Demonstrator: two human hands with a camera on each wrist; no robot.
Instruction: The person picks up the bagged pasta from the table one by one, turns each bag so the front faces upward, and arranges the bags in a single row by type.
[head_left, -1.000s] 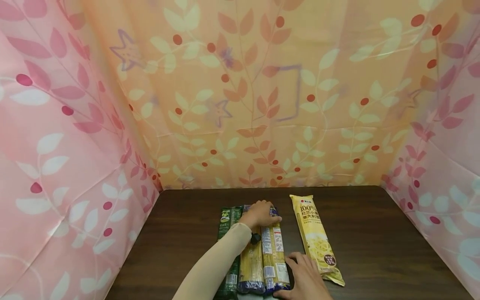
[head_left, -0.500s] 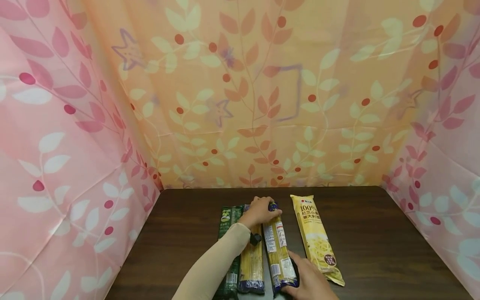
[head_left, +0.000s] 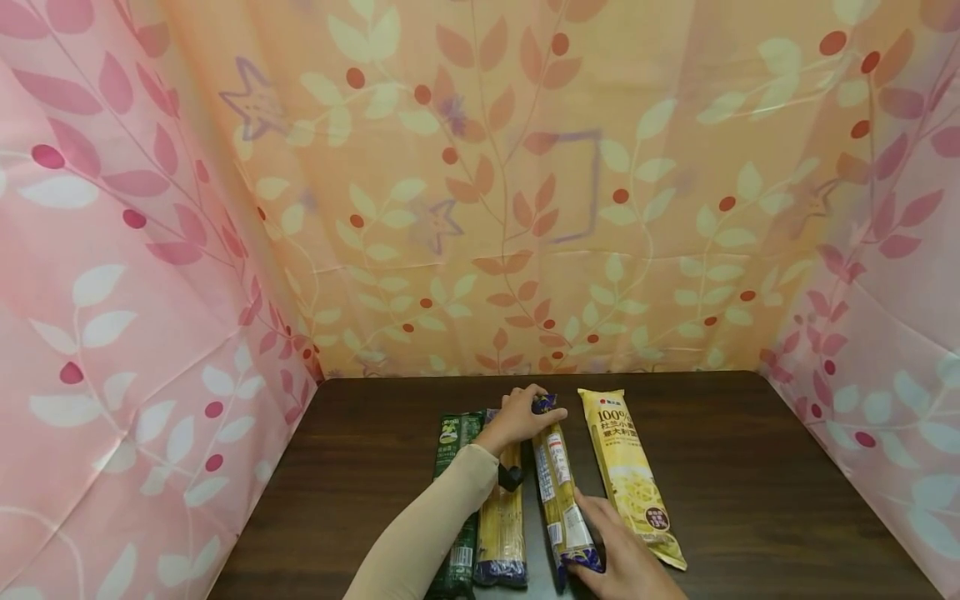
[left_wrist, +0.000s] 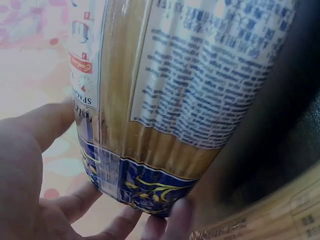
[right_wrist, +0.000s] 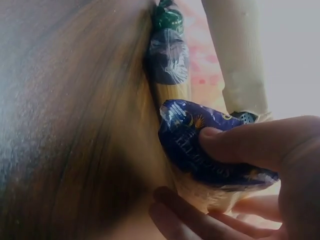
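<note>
Rightward, a yellow packet [head_left: 627, 467] separates the right hand [head_left: 626, 552] from free table [head_left: 772, 492].

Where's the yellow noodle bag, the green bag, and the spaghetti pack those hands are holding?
Yellow noodle bag [head_left: 630, 471]: head view, front, about halfway down.
Green bag [head_left: 452, 442]: head view, front, toward its far end.
Spaghetti pack [head_left: 557, 496]: head view, around the middle of its length.

Four pasta packets [head_left: 558, 483]; one table [head_left: 757, 483]
</note>
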